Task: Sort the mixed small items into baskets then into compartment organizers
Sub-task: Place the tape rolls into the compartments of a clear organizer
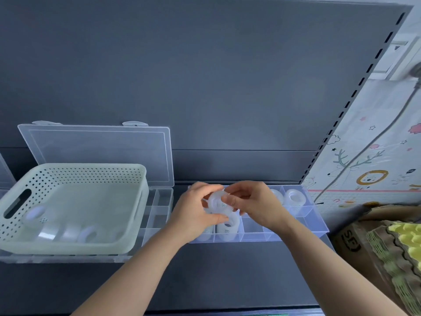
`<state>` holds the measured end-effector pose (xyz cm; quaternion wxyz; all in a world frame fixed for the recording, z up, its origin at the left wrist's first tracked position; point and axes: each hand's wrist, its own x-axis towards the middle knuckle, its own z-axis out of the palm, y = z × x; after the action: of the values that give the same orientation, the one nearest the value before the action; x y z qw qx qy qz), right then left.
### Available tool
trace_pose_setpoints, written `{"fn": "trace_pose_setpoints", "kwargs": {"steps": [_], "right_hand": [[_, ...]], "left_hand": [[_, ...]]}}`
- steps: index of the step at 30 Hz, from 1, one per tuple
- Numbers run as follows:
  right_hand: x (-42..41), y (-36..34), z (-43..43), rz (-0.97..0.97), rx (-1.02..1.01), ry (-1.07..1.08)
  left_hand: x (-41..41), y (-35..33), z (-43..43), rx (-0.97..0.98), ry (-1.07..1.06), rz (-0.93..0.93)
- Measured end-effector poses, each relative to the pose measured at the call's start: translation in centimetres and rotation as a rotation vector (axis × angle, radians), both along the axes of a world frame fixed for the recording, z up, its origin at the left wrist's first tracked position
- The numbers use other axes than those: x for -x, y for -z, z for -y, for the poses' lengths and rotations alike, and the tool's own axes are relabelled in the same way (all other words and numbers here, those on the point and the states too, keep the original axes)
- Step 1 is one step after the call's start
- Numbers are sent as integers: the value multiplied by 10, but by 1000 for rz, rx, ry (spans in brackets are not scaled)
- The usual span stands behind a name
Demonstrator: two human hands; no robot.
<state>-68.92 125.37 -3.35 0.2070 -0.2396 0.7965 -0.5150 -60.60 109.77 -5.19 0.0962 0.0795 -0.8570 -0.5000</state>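
While both hands are meeting at frame centre, the left hand and right hand are clamping one tape roll above the compartment organizer, probably to orient it for an empty cell.

Cardboard box at right — egg-crate foam beside it.

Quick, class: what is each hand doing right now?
Left hand: closed on the white tape roll.
Right hand: fingers pinching the same tape roll, above the compartment organizer.
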Motion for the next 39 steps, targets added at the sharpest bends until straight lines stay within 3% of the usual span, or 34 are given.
{"fn": "trace_pose_setpoints", "kwargs": {"steps": [4,10,18,23,28,32,36,39], "right_hand": [[11,3,-18,-45,-60,98],[17,23,-47,-286,-413,171],[11,41,-45,-474,-682,68],[9,38,-43,-565,-736,20],[-4,6,-21,-656,-657,-36],[-20,-20,18,-629,-464,-81],[-37,-37,66,-563,-264,-172],[-50,-43,106,-456,-169,-245]], "left_hand": [[11,4,-7,105,43,26],[16,18,-6,566,126,178],[14,29,-5,605,138,158],[10,25,-6,646,145,131],[-9,-5,9,724,96,64],[-44,-42,46,688,-23,-17],[-86,-70,107,644,-111,60],[-112,-75,164,609,-129,238]]}}
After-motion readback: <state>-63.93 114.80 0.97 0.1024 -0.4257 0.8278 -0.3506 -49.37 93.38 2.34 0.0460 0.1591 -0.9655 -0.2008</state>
